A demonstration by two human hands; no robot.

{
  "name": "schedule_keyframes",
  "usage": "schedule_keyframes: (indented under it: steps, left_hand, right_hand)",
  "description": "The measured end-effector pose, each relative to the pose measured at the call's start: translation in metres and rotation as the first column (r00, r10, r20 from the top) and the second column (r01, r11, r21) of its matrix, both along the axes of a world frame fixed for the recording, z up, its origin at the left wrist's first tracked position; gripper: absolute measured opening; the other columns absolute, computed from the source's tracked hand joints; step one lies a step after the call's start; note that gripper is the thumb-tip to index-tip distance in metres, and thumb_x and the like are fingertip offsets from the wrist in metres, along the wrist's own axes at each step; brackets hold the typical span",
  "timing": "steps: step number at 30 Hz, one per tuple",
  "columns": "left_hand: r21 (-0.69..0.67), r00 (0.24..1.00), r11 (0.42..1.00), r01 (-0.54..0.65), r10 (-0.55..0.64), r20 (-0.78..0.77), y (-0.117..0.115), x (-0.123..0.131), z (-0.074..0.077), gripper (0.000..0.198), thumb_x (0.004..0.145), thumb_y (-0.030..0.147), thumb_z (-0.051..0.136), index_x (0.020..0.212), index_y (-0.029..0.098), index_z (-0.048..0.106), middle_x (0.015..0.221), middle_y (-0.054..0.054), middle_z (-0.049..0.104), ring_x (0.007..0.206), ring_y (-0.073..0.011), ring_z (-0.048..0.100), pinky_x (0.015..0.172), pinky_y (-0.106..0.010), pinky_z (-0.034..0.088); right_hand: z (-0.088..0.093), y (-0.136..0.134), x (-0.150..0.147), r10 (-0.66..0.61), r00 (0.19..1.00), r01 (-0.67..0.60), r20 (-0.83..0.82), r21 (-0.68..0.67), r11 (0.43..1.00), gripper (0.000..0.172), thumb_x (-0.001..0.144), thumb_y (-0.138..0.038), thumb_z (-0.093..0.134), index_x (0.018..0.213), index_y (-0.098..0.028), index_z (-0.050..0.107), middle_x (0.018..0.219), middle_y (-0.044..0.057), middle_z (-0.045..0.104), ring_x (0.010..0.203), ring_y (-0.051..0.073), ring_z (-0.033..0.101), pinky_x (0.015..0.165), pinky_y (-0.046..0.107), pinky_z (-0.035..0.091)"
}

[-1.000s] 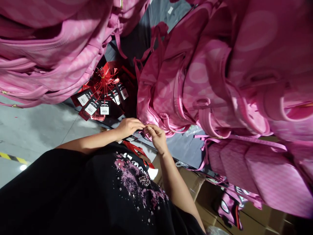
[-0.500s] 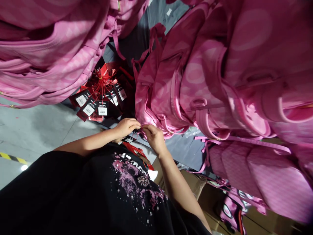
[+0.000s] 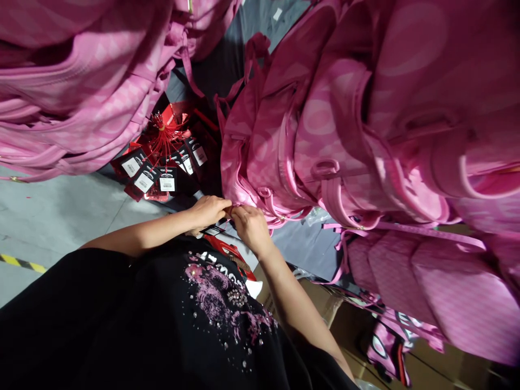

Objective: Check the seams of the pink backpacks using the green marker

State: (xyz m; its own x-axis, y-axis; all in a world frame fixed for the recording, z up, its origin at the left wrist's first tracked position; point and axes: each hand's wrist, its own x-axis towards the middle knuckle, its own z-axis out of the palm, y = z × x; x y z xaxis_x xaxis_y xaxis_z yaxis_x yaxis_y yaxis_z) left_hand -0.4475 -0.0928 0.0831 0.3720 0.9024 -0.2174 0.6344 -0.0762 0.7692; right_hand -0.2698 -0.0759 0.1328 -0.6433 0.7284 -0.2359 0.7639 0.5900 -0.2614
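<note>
My left hand [image 3: 208, 210] and my right hand [image 3: 251, 226] meet fingertip to fingertip at the lower edge of a pink backpack [image 3: 260, 151]. Both hands are pinched closed on something small and thin between them, which looks like a red string, though I cannot make it out for sure. A black hang tag [image 3: 212, 231] dangles just under my left hand. Below my hands lies a red item [image 3: 231, 255] against my black shirt.
Pink backpacks [image 3: 406, 124] are stacked at the right and more [image 3: 73, 81] at the upper left. A bundle of black and red hang tags on red strings [image 3: 162, 157] lies on the grey floor. Cardboard boxes [image 3: 325, 309] sit at the lower right. Yellow-black tape [image 3: 22, 264] marks the floor at left.
Both hands have drifted slightly left and up along the backpack's edge, staying pinched together. The view has shifted a little.
</note>
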Motion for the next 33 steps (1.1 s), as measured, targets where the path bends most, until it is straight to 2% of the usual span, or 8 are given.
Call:
schedule_keyframes:
  steps: [3, 8, 12, 15, 18, 22, 28, 33]
  left_hand:
    - [0.009, 0.999, 1.0, 0.012, -0.012, -0.033, 0.001, 0.003, 0.003, 0.018, 0.087, 0.013, 0.053, 0.081, 0.021, 0.067, 0.089, -0.002, 0.074, 0.083, -0.0189, 0.069, 0.066, -0.027, 0.041]
    - [0.005, 0.997, 0.999, -0.048, 0.048, -0.06, -0.003, 0.011, 0.007, 0.019, 0.087, 0.011, 0.05, 0.091, 0.018, 0.068, 0.097, -0.008, 0.074, 0.089, -0.0226, 0.069, 0.068, -0.029, 0.041]
    - [-0.034, 1.0, 0.999, -0.015, 0.015, 0.003, -0.006, 0.008, 0.003, 0.016, 0.09, 0.019, 0.054, 0.08, 0.02, 0.066, 0.087, -0.002, 0.074, 0.083, -0.0179, 0.069, 0.069, -0.026, 0.041]
    - [-0.053, 0.999, 0.998, -0.024, 0.025, 0.02, -0.007, 0.005, -0.002, 0.016, 0.089, 0.017, 0.055, 0.076, 0.02, 0.064, 0.082, 0.0, 0.073, 0.079, -0.0155, 0.067, 0.066, -0.024, 0.04]
    - [-0.048, 0.996, 0.995, -0.089, 0.088, -0.008, -0.008, 0.008, -0.003, 0.01, 0.085, 0.015, 0.055, 0.083, 0.02, 0.065, 0.087, -0.003, 0.073, 0.082, -0.0187, 0.067, 0.064, -0.027, 0.036]
    - [-0.034, 0.992, 0.991, -0.126, 0.126, -0.012, -0.01, 0.014, -0.002, 0.013, 0.084, 0.015, 0.055, 0.091, 0.019, 0.065, 0.094, -0.005, 0.073, 0.087, -0.021, 0.067, 0.066, -0.028, 0.035]
    - [-0.067, 0.993, 0.993, -0.101, 0.104, 0.05, -0.014, 0.01, -0.001, 0.019, 0.089, 0.018, 0.052, 0.073, 0.02, 0.063, 0.075, -0.001, 0.07, 0.074, -0.0164, 0.064, 0.064, -0.026, 0.035]
    - [-0.09, 0.973, 0.972, -0.216, 0.222, 0.06, -0.014, 0.014, -0.002, 0.007, 0.085, 0.019, 0.058, 0.088, 0.02, 0.065, 0.078, 0.0, 0.07, 0.072, -0.0157, 0.063, 0.061, -0.025, 0.032]
  right_hand:
    - [0.001, 0.0, -0.001, -0.002, 1.0, 0.002, 0.023, 0.008, 1.0, 0.024, 0.1, -0.02, 0.047, 0.092, -0.017, 0.069, 0.083, 0.007, 0.068, 0.077, 0.021, 0.058, 0.074, 0.033, 0.033]
    - [0.002, 0.001, -0.002, -0.039, 0.999, 0.038, 0.035, 0.006, 0.999, 0.024, 0.1, -0.018, 0.046, 0.088, -0.017, 0.067, 0.084, 0.007, 0.07, 0.079, 0.021, 0.06, 0.08, 0.034, 0.031]
    - [0.002, 0.0, -0.002, -0.063, 0.998, 0.063, 0.029, -0.004, 0.998, 0.024, 0.101, -0.019, 0.045, 0.092, -0.017, 0.067, 0.088, 0.006, 0.072, 0.083, 0.02, 0.061, 0.081, 0.033, 0.031]
    - [0.002, -0.002, -0.004, -0.056, 0.998, 0.056, 0.032, -0.013, 0.998, 0.024, 0.101, -0.02, 0.045, 0.091, -0.017, 0.066, 0.087, 0.006, 0.072, 0.08, 0.02, 0.06, 0.082, 0.034, 0.029]
    - [0.003, -0.002, -0.004, -0.041, 0.999, 0.042, 0.036, -0.028, 0.999, 0.024, 0.1, -0.02, 0.046, 0.087, -0.017, 0.066, 0.084, 0.007, 0.071, 0.077, 0.021, 0.059, 0.082, 0.035, 0.029]
    - [0.004, 0.0, -0.003, -0.057, 0.998, 0.058, 0.021, -0.041, 0.998, 0.023, 0.1, -0.019, 0.046, 0.088, -0.017, 0.066, 0.086, 0.006, 0.072, 0.08, 0.02, 0.06, 0.084, 0.035, 0.029]
    - [0.004, -0.002, -0.004, -0.126, 0.991, 0.124, -0.038, -0.059, 0.991, 0.019, 0.098, -0.019, 0.05, 0.09, -0.017, 0.067, 0.09, 0.005, 0.075, 0.086, 0.021, 0.065, 0.086, 0.035, 0.031]
    - [0.004, -0.002, -0.004, -0.171, 0.981, 0.162, -0.097, -0.09, 0.983, 0.017, 0.095, -0.016, 0.052, 0.085, -0.019, 0.066, 0.085, 0.003, 0.075, 0.082, 0.02, 0.066, 0.084, 0.034, 0.034]
